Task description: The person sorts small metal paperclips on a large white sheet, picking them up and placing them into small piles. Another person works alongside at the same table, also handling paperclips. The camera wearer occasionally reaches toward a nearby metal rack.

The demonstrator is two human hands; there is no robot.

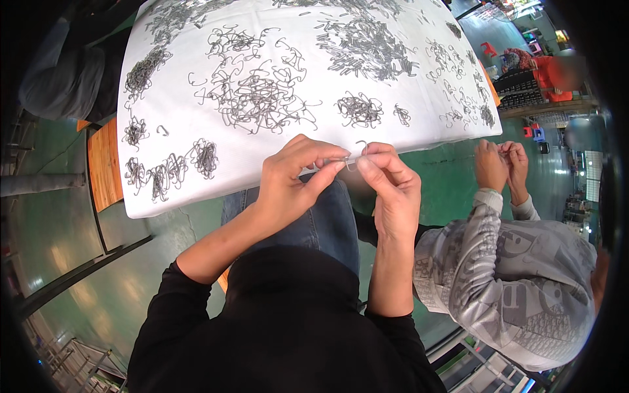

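Item in hand: one bent wire hook (354, 157), pinched between left hand (293, 178) and right hand (388, 183) at frame centre; loose hook piles (262, 98) across the white-covered table (419, 128), upper frame, look largely unworked.

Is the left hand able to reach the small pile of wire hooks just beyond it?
Probably yes: the small pile of wire hooks lies uncovered on the white cloth, but the left hand is pinching a wire piece.
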